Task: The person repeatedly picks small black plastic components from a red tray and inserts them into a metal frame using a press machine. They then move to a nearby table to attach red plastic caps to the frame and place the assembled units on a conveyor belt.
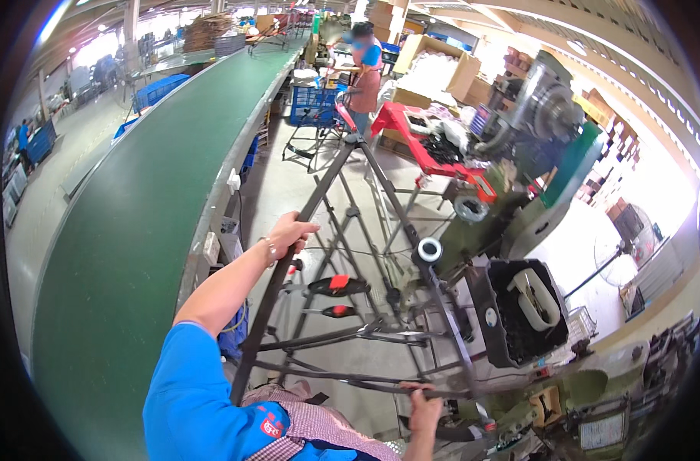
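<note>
Your left hand (290, 233) is wrapped around the left rail of the long dark metal frame (342, 200), partway along it, and your right hand (424, 407) is closed on the near crossbar at the bottom of the view. The frame runs away from you down the aisle, between the green conveyor belt (134, 223) on the left and the machine bench (519, 223) on the right; at its far end another person (363, 77) stands by it.

Keep both grips firm and your wrists straight, since the frame is long and likely to swing at its far end with any small twist at yours. Move in step with the person at the far end rather than pushing ahead of them.

Watch the right rail: it passes very near the roll of tape (429, 249) and the black bin of parts (519, 311), so steer slightly left to avoid clipping them, without scraping the conveyor's edge. The red-handled clamps (336, 286) sit among the lower struts beneath the frame; I cannot tell whether they are fixed, so hold the frame level so nothing slides off.
</note>
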Demonstrator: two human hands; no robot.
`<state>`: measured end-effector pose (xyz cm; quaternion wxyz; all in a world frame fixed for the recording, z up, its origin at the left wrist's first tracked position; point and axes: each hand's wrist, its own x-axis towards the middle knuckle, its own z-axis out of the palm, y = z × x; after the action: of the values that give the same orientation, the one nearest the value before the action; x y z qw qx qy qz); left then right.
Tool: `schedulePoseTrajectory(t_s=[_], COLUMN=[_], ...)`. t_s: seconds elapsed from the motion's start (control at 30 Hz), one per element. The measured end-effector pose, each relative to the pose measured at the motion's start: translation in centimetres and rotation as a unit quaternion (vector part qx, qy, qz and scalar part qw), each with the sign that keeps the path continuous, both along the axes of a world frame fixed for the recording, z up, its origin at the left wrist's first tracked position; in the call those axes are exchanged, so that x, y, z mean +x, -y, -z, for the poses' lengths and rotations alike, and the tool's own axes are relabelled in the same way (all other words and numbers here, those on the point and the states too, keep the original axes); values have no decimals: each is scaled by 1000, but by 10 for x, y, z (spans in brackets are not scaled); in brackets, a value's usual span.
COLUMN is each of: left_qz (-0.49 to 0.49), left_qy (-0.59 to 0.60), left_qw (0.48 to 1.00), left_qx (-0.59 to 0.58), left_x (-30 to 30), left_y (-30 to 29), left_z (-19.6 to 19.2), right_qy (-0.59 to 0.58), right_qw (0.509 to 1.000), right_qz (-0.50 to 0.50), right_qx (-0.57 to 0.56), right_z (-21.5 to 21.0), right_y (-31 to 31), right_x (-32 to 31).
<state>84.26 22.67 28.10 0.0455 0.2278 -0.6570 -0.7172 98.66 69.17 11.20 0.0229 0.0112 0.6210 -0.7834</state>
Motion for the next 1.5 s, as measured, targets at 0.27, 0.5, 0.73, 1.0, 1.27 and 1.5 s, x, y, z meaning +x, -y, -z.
schedulePoseTrajectory(t_s=[0.27, 0.5, 0.73, 1.0, 1.27, 1.5], left_qz=[115, 307, 234, 410, 528, 498], left_qy=[167, 309, -348, -374, -478, -491], left_qw=[977, 900, 828, 497, 461, 606], left_qx=[-73, -28, -371, -667, -529, -380], left_x=[-127, -86, -161, -314, -341, -385], left_y=[60, 10, -66, -133, -105, -65], left_z=[185, 298, 71, -21, -10, -29], right_qy=[-115, 8, 133, 173, -236, 199], right_qw=[992, 990, 971, 927, 816, 781], right_qz=[44, 70, 66, -1, 188, 164], right_qx=[6, 124, 190, 332, 493, 569], right_z=[-186, -233, -135, -71, -84, 94], right_y=[118, 198, 201, 229, 189, 27], right_x=[-106, -182, -281, -405, -410, -283])
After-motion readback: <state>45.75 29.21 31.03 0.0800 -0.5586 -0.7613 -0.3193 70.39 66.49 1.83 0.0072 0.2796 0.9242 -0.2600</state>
